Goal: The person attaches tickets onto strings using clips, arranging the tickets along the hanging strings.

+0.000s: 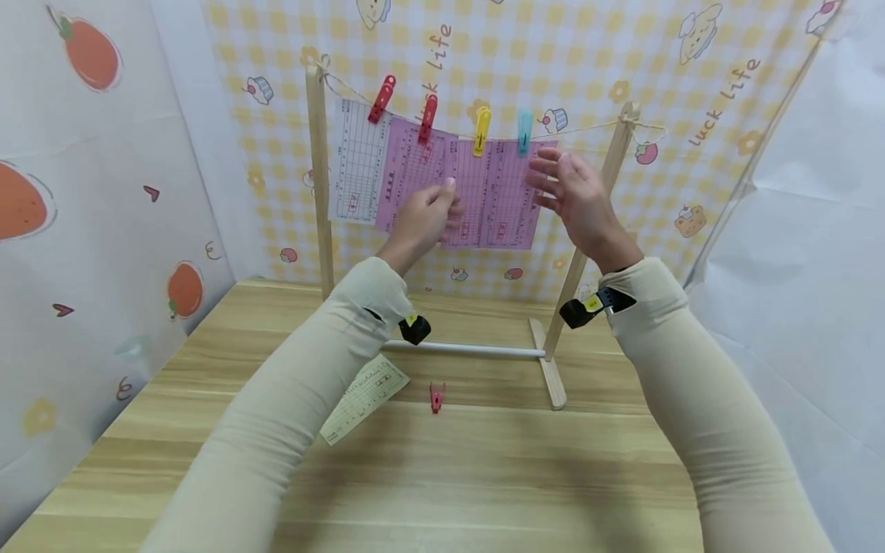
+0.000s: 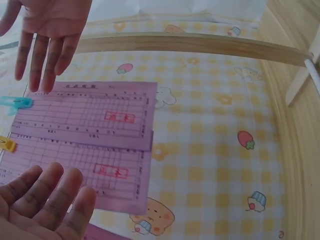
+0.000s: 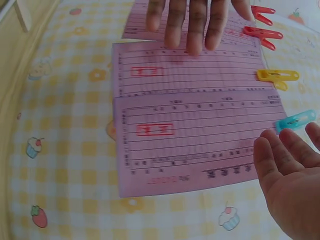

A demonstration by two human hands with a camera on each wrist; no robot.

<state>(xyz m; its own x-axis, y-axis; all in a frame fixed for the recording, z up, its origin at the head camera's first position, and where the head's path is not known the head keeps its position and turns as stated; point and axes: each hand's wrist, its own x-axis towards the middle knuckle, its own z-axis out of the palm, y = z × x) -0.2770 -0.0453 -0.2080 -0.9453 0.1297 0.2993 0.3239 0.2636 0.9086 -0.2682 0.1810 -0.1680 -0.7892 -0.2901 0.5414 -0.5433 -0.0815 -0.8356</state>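
Note:
Printed paper slips hang from a string [image 1: 584,129] in the head view. A white slip [image 1: 354,165] is at the left, then a pink slip [image 1: 399,165], both under red clothespins [image 1: 428,120]. Further right, a yellow clothespin [image 1: 482,132] and a light-blue clothespin [image 1: 525,132] hold two overlapping pink slips [image 1: 513,196]. My left hand [image 1: 423,219], its fingers extended and holding nothing, is in front of the pink slips. By the rightmost slip's outer edge, just below the light-blue clothespin, my right hand [image 1: 581,201] has spread, relaxed fingers and an empty palm facing inward.
Wooden posts [image 1: 320,184] carry the string at both ends, joined low down by a white rod [image 1: 477,349]. On the wooden table [image 1: 498,476] lie a pale yellow slip [image 1: 366,395], partly behind the left sleeve, and a pinkish-red clothespin [image 1: 436,398]. A checked cloth [image 1: 276,253] hangs behind.

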